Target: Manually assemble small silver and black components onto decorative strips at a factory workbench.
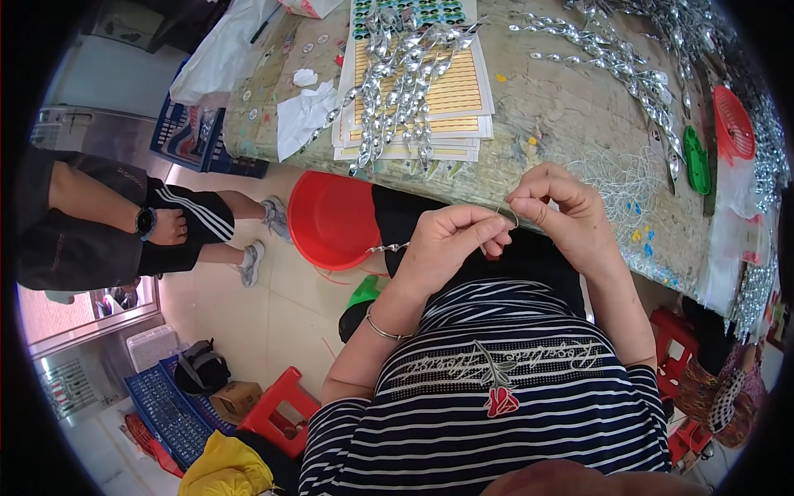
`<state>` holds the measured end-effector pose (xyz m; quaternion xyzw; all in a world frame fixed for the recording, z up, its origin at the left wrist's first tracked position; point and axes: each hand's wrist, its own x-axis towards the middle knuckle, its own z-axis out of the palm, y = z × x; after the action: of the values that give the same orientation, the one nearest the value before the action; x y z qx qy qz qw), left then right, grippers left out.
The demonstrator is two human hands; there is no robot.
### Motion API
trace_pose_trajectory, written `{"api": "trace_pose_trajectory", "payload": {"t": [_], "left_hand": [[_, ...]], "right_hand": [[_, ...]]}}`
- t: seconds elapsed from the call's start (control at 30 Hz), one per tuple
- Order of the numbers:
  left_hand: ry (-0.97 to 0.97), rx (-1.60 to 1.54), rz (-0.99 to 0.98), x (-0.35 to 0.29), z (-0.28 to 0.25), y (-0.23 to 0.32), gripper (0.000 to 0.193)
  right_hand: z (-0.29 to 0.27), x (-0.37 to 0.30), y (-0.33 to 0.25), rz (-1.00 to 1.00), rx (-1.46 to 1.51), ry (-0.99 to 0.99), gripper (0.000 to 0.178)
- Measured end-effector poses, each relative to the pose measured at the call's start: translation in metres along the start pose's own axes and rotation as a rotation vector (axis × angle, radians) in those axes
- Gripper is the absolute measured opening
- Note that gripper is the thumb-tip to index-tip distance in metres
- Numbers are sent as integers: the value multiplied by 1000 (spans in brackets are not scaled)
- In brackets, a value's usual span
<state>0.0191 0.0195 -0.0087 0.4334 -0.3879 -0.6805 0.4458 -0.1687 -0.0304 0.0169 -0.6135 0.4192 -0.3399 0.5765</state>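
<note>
Over my lap, close to the table's front edge, both hands work near each other. My left hand (451, 244) is closed in a pinch, and a silver twisted strip (387, 248) sticks out from its left side. Between the hands runs a small bend of thin pale cord (514, 218). My right hand (569, 217) pinches this cord with thumb and forefinger. The inside of my left palm is hidden. Loose pale cords (616, 186) lie tangled on the table right of my right hand.
On the worn table (538, 99), silver twisted strips (401, 83) lie across printed sheets (463, 95); more strips (616, 66) lie right. A green plastic tool (696, 161) and red basket (734, 122) sit far right. A red basin (331, 219) is below left. Another person (107, 223) sits left.
</note>
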Motion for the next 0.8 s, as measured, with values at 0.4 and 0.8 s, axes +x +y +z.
{"api": "trace_pose_trajectory", "payload": {"t": [0.4, 0.8], "left_hand": [[2, 156, 16, 0, -2, 1, 14], [-48, 94, 49, -5, -5, 3, 17]], "right_hand": [[5, 0, -10, -45, -107, 10, 8], [3, 1, -11, -14, 23, 51, 4]]}}
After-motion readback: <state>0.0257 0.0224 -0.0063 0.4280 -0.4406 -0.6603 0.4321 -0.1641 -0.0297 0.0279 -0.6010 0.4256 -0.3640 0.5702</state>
